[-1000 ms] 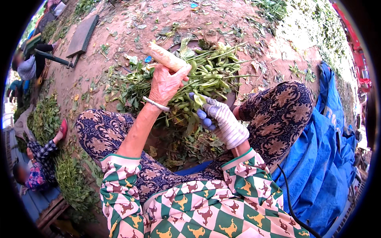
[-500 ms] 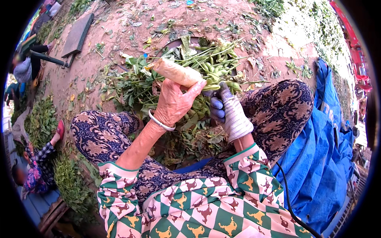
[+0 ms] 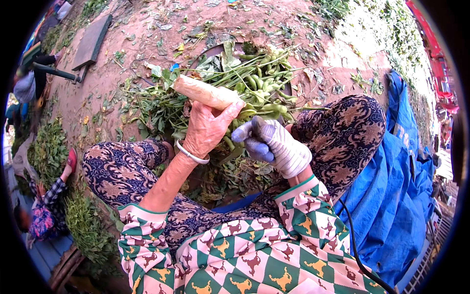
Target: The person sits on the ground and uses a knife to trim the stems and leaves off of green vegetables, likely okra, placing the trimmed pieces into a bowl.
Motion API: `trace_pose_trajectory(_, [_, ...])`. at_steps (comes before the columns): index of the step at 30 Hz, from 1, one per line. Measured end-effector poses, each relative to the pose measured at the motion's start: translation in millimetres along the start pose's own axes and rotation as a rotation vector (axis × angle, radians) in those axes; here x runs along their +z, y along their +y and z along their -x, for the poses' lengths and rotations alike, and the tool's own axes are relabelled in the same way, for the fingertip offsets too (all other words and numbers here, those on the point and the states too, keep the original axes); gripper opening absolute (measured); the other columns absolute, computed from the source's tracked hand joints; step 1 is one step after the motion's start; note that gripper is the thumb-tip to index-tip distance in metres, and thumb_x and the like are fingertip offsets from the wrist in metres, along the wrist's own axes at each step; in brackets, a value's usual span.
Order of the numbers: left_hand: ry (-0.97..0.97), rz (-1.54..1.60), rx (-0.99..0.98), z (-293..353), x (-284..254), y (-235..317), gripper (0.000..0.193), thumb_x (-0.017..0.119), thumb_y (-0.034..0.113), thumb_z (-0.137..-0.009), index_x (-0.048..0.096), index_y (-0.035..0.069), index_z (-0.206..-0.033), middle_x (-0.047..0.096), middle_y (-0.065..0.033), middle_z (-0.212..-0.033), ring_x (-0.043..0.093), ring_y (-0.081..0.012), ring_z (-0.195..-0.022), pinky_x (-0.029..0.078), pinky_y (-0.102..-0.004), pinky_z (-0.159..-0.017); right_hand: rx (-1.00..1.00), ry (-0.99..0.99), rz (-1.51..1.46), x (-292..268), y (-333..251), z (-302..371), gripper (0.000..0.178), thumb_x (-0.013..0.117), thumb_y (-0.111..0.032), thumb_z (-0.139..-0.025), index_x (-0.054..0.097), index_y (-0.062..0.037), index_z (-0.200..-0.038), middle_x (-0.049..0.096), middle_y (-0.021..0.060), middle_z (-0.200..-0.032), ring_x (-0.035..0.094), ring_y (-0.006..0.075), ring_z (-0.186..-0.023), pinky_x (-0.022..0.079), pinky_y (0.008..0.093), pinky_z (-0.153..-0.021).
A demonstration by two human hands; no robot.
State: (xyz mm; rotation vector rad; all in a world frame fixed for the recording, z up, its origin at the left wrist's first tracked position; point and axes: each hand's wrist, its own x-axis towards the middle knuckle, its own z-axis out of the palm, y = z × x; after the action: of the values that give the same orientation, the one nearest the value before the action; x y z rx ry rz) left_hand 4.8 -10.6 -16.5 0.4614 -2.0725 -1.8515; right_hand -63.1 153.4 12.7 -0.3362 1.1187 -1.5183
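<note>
Gloved right hand [image 3: 274,147] has moved nearer to the body, fingers curled; I cannot tell whether they hold something. Bare left hand [image 3: 208,127] has shifted left, closed around a pale stick [image 3: 203,92]. The stick's long axis runs crosswise above the stalks [image 3: 159,110], its near end toward the right hand, the other pointing left and slightly far. Bean pods [image 3: 264,84] lie beyond, toward the right edge of the round tray [image 3: 211,51].

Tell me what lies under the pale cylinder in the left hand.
Leafy stems and green pods show around the pale cylinder. What lies directly beneath it is covered by the cylinder itself and the left hand, so that cannot be seen.
</note>
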Motion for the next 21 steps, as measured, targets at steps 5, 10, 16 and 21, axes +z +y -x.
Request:
trace_pose_trajectory(5, [-0.016,-0.062,-0.006,4,0,10,0.017,0.069,0.013,-0.076,0.062,0.0,-0.085,0.064,-0.0081,-0.077,0.062,-0.0187,-0.071,0.048,-0.0306,-0.067,0.157,0.361,-0.041,-8,11,-17,0.048,0.039,-0.049,-0.092,0.06,-0.0062,-0.094,0.041,-0.007,-0.054,0.03,0.0028,-0.04,0.023,0.0189,-0.038])
trace_pose_trajectory(10, [-0.076,-0.35,0.201,17,-2,3,0.008,0.063,0.007,-0.079,0.062,0.002,-0.086,0.062,-0.0052,-0.084,0.059,-0.0167,-0.074,0.046,-0.0279,-0.068,0.186,0.329,-0.017,2,6,-13,0.04,0.046,-0.049,-0.09,0.053,-0.0134,-0.073,0.045,-0.0059,-0.055,0.033,0.0039,-0.039,0.023,0.0182,-0.036])
trace_pose_trajectory(16, [0.063,-0.25,0.251,17,7,14,0.009,0.067,0.007,-0.076,0.062,0.003,-0.082,0.061,-0.0089,-0.08,0.06,-0.0221,-0.073,0.047,-0.031,-0.069,0.213,0.347,0.299,-6,11,-22,0.031,0.059,-0.04,-0.084,0.058,-0.0111,-0.073,0.045,-0.0049,-0.053,0.04,0.0059,-0.043,0.03,0.0222,-0.038])
trace_pose_trajectory(21, [0.084,0.254,-0.275,17,0,21,0.014,0.065,0.013,-0.082,0.064,-0.001,-0.083,0.063,-0.0028,-0.072,0.059,-0.01,-0.066,0.047,-0.0236,-0.061,0.257,0.431,0.515,-5,21,-33,0.022,0.068,-0.028,-0.08,0.062,-0.0084,-0.071,0.05,-0.0051,-0.055,0.04,0.0037,-0.043,0.03,0.0211,-0.039])
